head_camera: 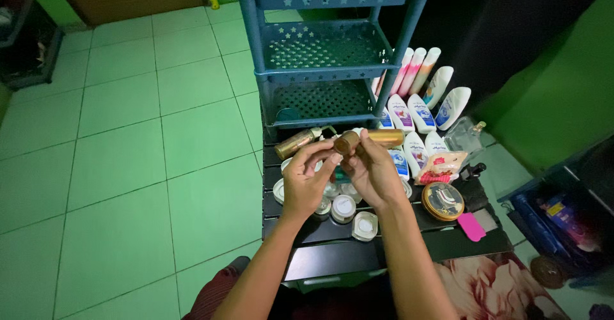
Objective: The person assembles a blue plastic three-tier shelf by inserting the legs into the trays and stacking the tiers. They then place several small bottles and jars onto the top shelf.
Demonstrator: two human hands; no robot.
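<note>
- Head view: we see both hands raised over a low black table (332,256), in front of a blue plastic rack (326,58).
- Our right hand (374,173) is wrapped around a gold tube (377,138), which lies level above the table.
- Our left hand (307,179) pinches narrowly at the tube's round end, fingertips (334,159) touching it.
- We judge the step to be working the tube's end cap; the next move calls for a steady grip and a twist or pull.
- Small white jars (343,208) stand beneath the hands; white bottles (412,112) lie beyond.
</note>
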